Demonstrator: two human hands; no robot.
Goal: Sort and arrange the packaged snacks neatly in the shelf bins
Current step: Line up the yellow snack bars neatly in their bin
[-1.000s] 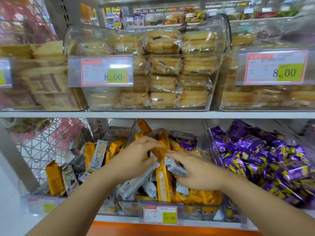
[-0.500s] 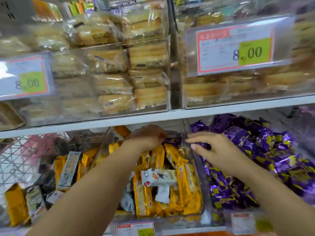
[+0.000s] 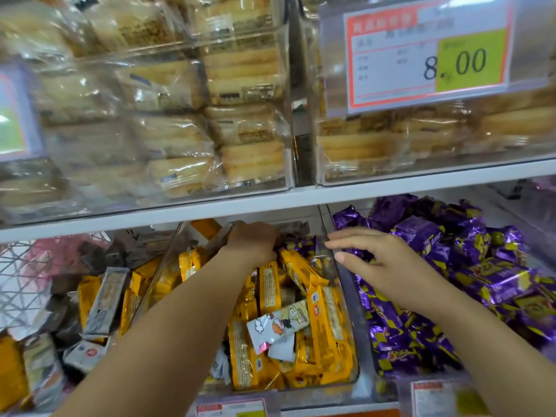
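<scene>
The middle clear bin (image 3: 301,392) holds several yellow snack packets (image 3: 325,320) and a white cartoon-printed packet (image 3: 276,326) lying across them. My left hand (image 3: 252,242) reaches to the back of this bin, knuckles up, fingertips hidden among the packets. Right beside it, at the bin's back, lie a few stray purple packets (image 3: 304,245). My right hand (image 3: 376,263) hovers with straight fingers over the clear wall between the middle bin and the right-hand bin, its palm above that bin's purple packets (image 3: 481,266). It holds nothing.
Left of the middle bin lies a loose mix of yellow and grey packets (image 3: 102,299), with a white wire basket (image 3: 21,281) beyond. The white shelf board (image 3: 270,203) sits low over the bins. Above it stand clear bins of wrapped cakes (image 3: 240,85) and an 8.00 price tag (image 3: 430,55).
My left hand went from the bin's middle to its back. My right hand let go of a packet and moved right over the bin wall. The view shifted closer and rightward.
</scene>
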